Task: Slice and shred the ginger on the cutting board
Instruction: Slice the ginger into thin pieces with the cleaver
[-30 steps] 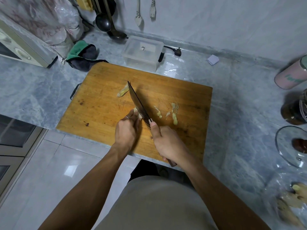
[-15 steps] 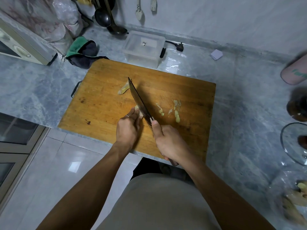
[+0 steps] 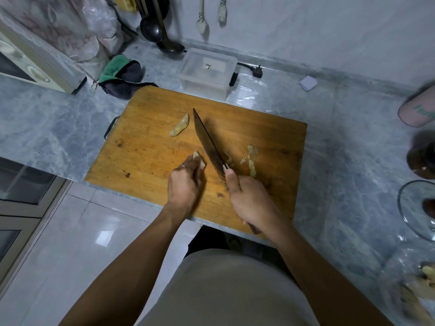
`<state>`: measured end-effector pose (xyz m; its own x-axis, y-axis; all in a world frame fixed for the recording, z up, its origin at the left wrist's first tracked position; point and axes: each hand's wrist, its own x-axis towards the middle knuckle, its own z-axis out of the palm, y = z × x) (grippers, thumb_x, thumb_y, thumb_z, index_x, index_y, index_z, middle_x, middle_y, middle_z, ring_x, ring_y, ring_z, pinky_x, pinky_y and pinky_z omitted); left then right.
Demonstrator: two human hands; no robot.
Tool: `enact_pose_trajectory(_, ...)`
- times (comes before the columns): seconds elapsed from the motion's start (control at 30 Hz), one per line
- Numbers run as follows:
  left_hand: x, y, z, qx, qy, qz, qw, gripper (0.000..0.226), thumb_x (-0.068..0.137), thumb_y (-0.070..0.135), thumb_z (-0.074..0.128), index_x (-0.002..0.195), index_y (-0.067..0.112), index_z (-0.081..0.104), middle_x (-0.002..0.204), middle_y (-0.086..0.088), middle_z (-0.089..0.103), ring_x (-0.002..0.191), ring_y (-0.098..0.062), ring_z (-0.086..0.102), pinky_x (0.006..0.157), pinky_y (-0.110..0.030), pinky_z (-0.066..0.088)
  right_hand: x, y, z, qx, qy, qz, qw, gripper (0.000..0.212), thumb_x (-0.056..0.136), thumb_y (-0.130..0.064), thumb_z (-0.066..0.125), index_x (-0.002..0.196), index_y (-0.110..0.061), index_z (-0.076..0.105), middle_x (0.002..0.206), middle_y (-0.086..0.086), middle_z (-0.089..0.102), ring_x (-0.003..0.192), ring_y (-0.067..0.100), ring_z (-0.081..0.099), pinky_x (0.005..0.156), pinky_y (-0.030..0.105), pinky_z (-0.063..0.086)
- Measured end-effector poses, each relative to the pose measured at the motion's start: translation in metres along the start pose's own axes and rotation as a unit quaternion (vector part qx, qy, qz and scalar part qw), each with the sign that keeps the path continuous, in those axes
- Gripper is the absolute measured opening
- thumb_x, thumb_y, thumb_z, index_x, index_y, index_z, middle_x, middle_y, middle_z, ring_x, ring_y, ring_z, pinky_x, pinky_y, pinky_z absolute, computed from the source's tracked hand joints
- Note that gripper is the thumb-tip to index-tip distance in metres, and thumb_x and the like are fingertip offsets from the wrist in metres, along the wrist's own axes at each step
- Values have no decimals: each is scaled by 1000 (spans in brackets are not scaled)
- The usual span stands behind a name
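A wooden cutting board (image 3: 150, 147) lies on the marble counter. My left hand (image 3: 184, 184) pinches a small pale ginger piece (image 3: 197, 157) near the board's middle front. My right hand (image 3: 249, 198) grips the handle of a dark cleaver (image 3: 208, 143), whose blade stands edge-down just right of that piece, tip pointing away. A second ginger chunk (image 3: 180, 128) lies loose left of the blade tip. Several thin ginger slices (image 3: 251, 157) are scattered right of the blade.
Behind the board stands a clear plastic box (image 3: 207, 71), with a green and dark cloth (image 3: 122, 75) to its left. A glass lid (image 3: 416, 208), dark jar (image 3: 421, 158) and pink cup (image 3: 419, 109) line the right. More ginger in a bag (image 3: 421, 288) sits bottom right.
The blade has shifted slightly right, opening a small gap from the held ginger piece. Both hands stay in nearly the same place on the board.
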<state>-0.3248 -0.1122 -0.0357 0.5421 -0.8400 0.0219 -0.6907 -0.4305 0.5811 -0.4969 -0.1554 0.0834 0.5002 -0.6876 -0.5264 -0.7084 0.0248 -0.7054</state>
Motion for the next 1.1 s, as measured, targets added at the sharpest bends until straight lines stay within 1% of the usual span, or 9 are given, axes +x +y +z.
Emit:
enact_pose_trajectory(0.17,-1,1,0,10,4,1,1000,29,97,17,58,123,10,70,136,-16,58,102,-36,69,89,-36,56,0,1,9,-19,-1,-6,1000,63,108,-52,19,69,-13,51,51,-1,48,31,3,46,38,20,39)
enact_pose_trajectory(0.3,-1,0,1,14,0,-4,1000,29,98,18,58,123,10,69,138,-13,57,103,-32,69,89,-30,53,0,2,12,-26,0,-2,1000,63,108,-52,19,70,-14,53,55,-1,50,39,6,51,37,16,38)
enact_pose_trajectory(0.43,-1,0,2,14,3,-6,1000,29,98,18,58,124,11,69,138,-12,57,105,-31,69,90,-30,53,-2,1,11,-19,-3,6,1000,64,108,-51,19,73,-12,55,54,-1,49,33,1,49,37,16,39)
enact_pose_trajectory(0.57,0,1,1,18,5,5,1000,29,97,18,58,123,10,69,138,-13,57,103,-33,69,90,-35,56,-3,1,12,-14,2,3,1000,63,108,-51,19,70,-13,53,53,0,47,38,5,50,40,22,44)
enact_pose_trajectory(0.67,0,0,2,24,11,10,1000,28,96,17,59,121,9,71,136,-14,58,96,-35,71,85,-37,58,-6,0,11,-8,-7,1,1000,68,108,-50,20,77,-7,61,53,-1,47,47,11,55,52,38,56)
enact_pose_trajectory(0.73,0,0,2,28,11,15,999,28,96,16,59,120,8,71,135,-15,59,95,-36,71,83,-38,58,-7,-1,10,-10,-11,0,1000,71,108,-50,20,82,-1,64,52,-1,45,47,13,54,60,43,57)
enact_pose_trajectory(0.87,2,0,3,28,3,12,1000,28,97,17,57,121,8,70,136,-17,58,102,-37,69,84,-39,58,-9,-2,10,-20,-6,-3,1000,68,108,-51,21,74,-5,58,51,-1,45,45,13,51,63,47,57)
enact_pose_trajectory(1.0,2,1,3,25,4,10,1000,30,99,20,55,123,9,69,137,-17,57,106,-37,67,87,-41,57,-10,-3,10,-26,-7,-5,1000,71,108,-50,20,97,-1,70,53,-1,48,49,15,55,63,46,59)
enact_pose_trajectory(1.1,1,1,3,27,11,20,999,31,99,20,55,124,8,68,136,-19,58,103,-40,68,85,-43,57,-9,-3,10,-24,-9,-10,1000,72,108,-50,20,104,1,70,53,0,48,47,14,55,56,41,58)
